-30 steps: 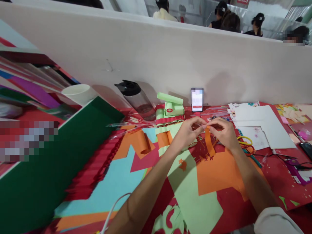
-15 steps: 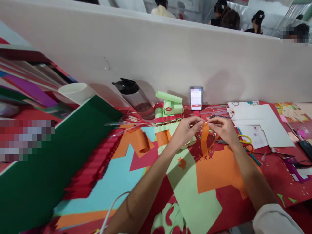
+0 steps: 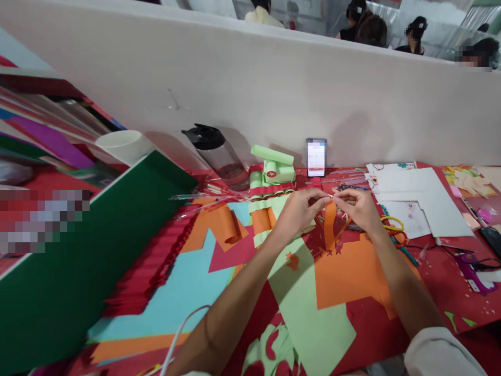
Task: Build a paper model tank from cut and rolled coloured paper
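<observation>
An orange paper strip (image 3: pixel 330 227) hangs down from between my two hands, its top end pinched at the fingertips. My left hand (image 3: pixel 301 209) is closed in a pinch at the strip's upper left, and my right hand (image 3: pixel 356 206) pinches at its upper right, the fingertips almost meeting. A small pale piece shows between the fingertips, too small to name. Below the strip lies an orange paper sheet (image 3: pixel 348 277) on a light green sheet (image 3: pixel 305 308). Tiny orange star cut-outs (image 3: pixel 291 261) rest on the green sheet.
Green and red paper rolls (image 3: pixel 272 175) stand behind my left hand, near a tilted water bottle (image 3: pixel 219 156). A phone (image 3: pixel 316 157) leans at the white partition (image 3: pixel 254 89). Scissors (image 3: pixel 393 224) lie right of my right hand. A dark green board (image 3: pixel 97 250) slants at left.
Both hands stay nearly in place, pinching the strip's top, with only slight finger movement. The whole view has shifted a little.
</observation>
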### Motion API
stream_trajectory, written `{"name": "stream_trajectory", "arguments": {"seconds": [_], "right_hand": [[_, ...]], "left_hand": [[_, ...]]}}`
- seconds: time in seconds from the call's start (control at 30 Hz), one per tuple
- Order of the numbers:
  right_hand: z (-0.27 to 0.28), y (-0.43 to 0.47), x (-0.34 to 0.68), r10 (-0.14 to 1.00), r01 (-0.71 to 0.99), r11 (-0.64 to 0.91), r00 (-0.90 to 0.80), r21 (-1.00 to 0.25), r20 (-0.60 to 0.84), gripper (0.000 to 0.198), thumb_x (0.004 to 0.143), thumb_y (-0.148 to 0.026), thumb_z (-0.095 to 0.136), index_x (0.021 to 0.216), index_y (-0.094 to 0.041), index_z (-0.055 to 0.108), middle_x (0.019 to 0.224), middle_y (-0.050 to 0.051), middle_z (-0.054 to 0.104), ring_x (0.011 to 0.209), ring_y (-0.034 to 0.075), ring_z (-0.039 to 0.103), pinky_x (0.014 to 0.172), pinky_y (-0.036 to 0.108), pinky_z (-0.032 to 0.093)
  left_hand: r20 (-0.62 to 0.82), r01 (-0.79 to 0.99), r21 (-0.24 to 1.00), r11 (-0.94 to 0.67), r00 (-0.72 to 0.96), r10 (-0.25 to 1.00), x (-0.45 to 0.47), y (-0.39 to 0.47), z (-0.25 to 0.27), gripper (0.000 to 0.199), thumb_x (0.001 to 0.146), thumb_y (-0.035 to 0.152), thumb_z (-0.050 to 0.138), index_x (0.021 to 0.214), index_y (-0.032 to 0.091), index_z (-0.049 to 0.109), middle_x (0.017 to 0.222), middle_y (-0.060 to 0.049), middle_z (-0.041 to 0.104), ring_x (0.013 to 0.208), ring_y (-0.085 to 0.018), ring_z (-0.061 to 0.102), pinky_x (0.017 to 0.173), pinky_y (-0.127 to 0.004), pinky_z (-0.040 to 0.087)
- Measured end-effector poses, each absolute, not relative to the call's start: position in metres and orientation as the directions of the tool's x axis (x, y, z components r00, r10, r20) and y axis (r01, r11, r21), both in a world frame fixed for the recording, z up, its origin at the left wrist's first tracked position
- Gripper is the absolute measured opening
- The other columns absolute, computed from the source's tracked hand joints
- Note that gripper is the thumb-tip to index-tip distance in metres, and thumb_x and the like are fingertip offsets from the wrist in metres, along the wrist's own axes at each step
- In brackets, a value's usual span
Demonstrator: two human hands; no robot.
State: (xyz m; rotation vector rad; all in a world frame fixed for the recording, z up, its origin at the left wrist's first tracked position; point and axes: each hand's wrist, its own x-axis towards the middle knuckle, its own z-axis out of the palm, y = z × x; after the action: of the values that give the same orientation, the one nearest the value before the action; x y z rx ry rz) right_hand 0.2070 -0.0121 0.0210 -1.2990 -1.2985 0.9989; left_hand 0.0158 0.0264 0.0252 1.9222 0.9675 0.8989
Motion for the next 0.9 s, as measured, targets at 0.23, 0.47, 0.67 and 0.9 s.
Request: {"name": "stream_trajectory", "arguments": {"seconds": [0.23,0.47,0.67,0.9], "right_hand": [[0.022,-0.014,0.207,0.981,0.287,0.169,0.046,-0.943,0.190,0.022,0.079,-0.040,0.079,0.081,-0.018,0.076,0.077,0.006,0.078,0.067,0.021,0.074,0.065,0.032,0.064],[0.030,-0.019,0.205,0.970,0.410,0.237,-0.050,-0.881,0.238,0.016,0.087,-0.033,0.069,0.083,-0.019,0.074,0.078,0.004,0.077,0.070,0.018,0.072,0.068,0.028,0.060],[0.028,-0.017,0.206,0.969,0.417,0.243,-0.069,-0.876,0.236,0.017,0.091,-0.036,0.065,0.086,-0.020,0.069,0.083,0.003,0.074,0.072,0.017,0.068,0.069,0.028,0.056],[0.023,-0.011,0.213,0.979,0.306,0.202,-0.035,-0.930,0.201,0.026,0.090,-0.046,0.070,0.087,-0.020,0.068,0.082,0.004,0.070,0.069,0.017,0.065,0.065,0.029,0.057]], "left_hand": [[0.222,0.365,0.843,-0.395,0.433,0.874,0.019,0.023,0.024,0.024,0.093,0.043,0.066,0.090,0.021,0.075,0.081,-0.004,0.076,0.073,-0.018,0.066,0.069,-0.028,0.047],[0.203,0.303,0.873,-0.381,0.484,0.851,0.015,0.026,0.025,0.030,0.092,0.046,0.066,0.081,0.019,0.072,0.069,-0.001,0.069,0.064,-0.014,0.058,0.064,-0.026,0.042],[0.198,0.340,0.862,-0.376,0.458,0.867,0.018,0.025,0.023,0.029,0.093,0.045,0.066,0.082,0.019,0.071,0.069,0.000,0.068,0.063,-0.014,0.056,0.063,-0.026,0.041],[0.287,0.240,0.878,-0.413,0.427,0.858,0.024,0.018,0.028,0.019,0.095,0.037,0.062,0.090,0.019,0.068,0.079,-0.001,0.071,0.072,-0.016,0.062,0.067,-0.026,0.044]]}}
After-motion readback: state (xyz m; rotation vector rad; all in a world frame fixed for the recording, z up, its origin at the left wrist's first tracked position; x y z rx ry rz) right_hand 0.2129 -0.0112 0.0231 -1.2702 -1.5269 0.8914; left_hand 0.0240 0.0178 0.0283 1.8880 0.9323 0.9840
